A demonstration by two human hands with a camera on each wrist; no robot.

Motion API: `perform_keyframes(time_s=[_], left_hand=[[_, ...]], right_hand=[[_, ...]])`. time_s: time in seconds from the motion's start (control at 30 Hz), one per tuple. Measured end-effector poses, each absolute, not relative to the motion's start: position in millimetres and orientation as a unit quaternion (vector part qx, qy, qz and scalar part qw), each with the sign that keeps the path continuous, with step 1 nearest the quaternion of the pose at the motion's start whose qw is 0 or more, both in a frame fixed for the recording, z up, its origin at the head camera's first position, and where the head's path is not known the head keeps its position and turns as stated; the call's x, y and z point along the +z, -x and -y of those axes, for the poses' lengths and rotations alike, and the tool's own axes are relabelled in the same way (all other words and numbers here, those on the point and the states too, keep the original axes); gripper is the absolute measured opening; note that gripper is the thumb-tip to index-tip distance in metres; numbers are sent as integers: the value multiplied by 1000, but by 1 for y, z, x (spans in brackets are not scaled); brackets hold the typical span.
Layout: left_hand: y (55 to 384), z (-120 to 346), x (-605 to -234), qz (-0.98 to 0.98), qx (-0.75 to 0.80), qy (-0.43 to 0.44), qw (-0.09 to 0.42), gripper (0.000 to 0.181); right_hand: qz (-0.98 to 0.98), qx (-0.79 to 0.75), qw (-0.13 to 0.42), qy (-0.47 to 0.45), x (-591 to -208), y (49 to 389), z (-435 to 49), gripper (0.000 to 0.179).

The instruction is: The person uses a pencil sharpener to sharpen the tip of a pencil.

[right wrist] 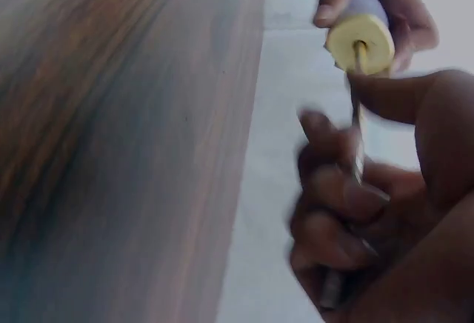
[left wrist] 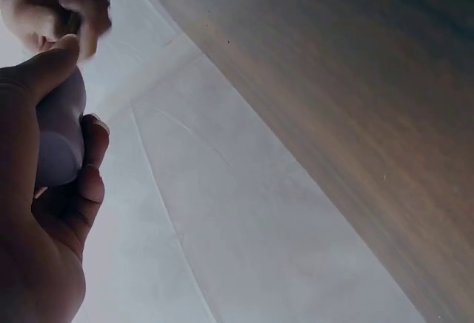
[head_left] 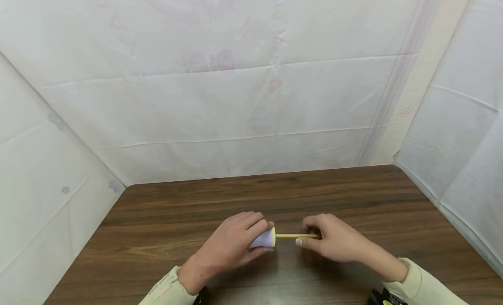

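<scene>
The left hand is curled round the barrel of a lavender pencil sharpener, its thumb below and fingers above, with the yellow end cap left uncovered and facing the other hand. The right hand is clamped on a slim yellow pencil, thumb and fingers bent about it; in the right wrist view those fingers are blurred. The pencil runs level between the two hands, one end in the hole of the cap, the other hidden in the right hand's grasp. The hands are apart, joined only by the pencil, near the middle of the table's close side.

Beneath them is a dark brown wood-grain table with rounded far corners. Pale cuffed sleeves cover the forearms. Whitish sheeting, creased and faintly printed, hangs behind the table and along both sides; a mauve stripe runs down its right part.
</scene>
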State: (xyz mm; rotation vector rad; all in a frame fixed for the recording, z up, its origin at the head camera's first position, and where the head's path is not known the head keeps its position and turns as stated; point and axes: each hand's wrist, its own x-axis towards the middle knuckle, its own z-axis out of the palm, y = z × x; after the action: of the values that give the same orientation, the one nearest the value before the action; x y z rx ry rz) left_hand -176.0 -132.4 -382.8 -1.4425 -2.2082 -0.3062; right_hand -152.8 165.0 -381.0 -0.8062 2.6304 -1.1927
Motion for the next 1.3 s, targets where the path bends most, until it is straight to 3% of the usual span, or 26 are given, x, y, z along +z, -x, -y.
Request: perform_keyframes(time_s=[0.13, 0.33, 0.43, 0.53, 0.73, 0.9, 1.1, 1.3], left_hand=[[175, 132, -383, 832, -167, 489, 202, 46], [172, 129, -380, 829, -353, 428, 72, 39], [172, 128, -378, 804, -408, 431, 34, 32], [171, 129, -377, 790, -424, 442, 11, 29], [170, 130, -377, 784, -423, 453, -8, 28], [170, 132, -375, 797, -407, 447, 3, 29], [171, 132, -375, 814, -353, 457, 49, 35], [173, 132, -378, 817, -231, 499, 175, 40]], right_hand=[[-895, -316, -131, 285, -382, 151, -160, 20], [-776, -192, -460, 387, -377, 158, -151, 26], [-689, -139, -569, 426, -368, 162, -148, 33], [-629, -110, -621, 454, -360, 164, -146, 33], [-596, -104, -645, 467, -359, 164, -142, 37], [-633, -112, -614, 457, -364, 160, -144, 41], [-749, -164, -492, 412, -381, 153, -149, 41], [-852, -250, -320, 330, -386, 143, -148, 24]])
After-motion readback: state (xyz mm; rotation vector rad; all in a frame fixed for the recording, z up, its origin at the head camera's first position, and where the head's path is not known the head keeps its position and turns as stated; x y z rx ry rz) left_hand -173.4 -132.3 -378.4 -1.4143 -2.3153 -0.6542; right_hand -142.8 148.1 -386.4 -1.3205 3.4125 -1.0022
